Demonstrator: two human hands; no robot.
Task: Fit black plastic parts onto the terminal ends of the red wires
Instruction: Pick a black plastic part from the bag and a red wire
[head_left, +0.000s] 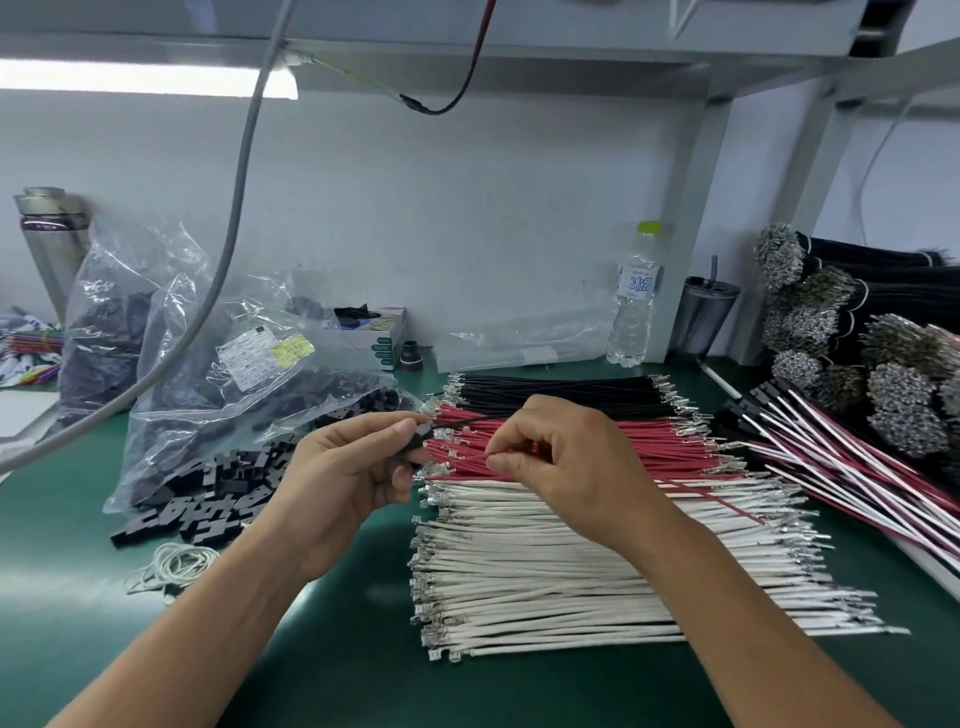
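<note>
The black plastic part (420, 435) is pinched in the fingers of the left hand (349, 467), with a thin black wire (462, 422) running from it. Just beside it, the right hand (561, 457) pinches a wire from the red wires (597, 447), which lie under both hands on the tabletop (78, 597) with their long axis left to right. The right hand is nearer to them.

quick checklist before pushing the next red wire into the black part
1. Black plastic part held in left hand: ok, pinched at the fingertips.
2. Wire already seated in it: ok, a black wire leads out.
3. Red wire in right hand: ok, pinched near its end.
4. Terminal lined up with the part: cannot tell, fingers hide it.
5. More red wires in reach: ok, stacked under the hands.
</note>
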